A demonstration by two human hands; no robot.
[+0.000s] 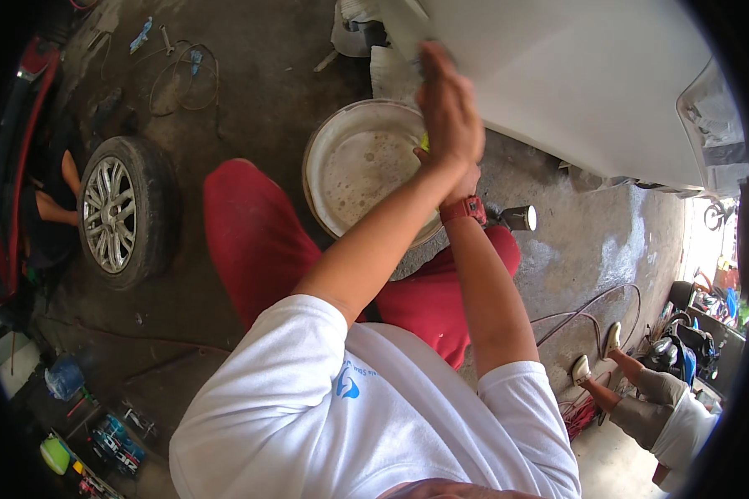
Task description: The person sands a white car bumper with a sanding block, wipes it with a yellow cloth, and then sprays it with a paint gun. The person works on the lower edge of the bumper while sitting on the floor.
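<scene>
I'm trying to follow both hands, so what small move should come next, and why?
Perhaps ease the left hand aside: in this view it overlaps the right hand, hiding much of it, and only a sliver of a yellow thing shows beside them, so the right hand's grip can't be judged.

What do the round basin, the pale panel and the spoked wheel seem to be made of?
Round basin: probably plastic, dull off-white, judging by its matte, stained bottom; enamelled metal is possible.
Pale panel: likely painted sheet metal, smooth with soft sheen, though possibly plastic.
Spoked wheel: apparently metal, shiny, its spokes glinting; the tyre looks like matte dark rubber.
</scene>
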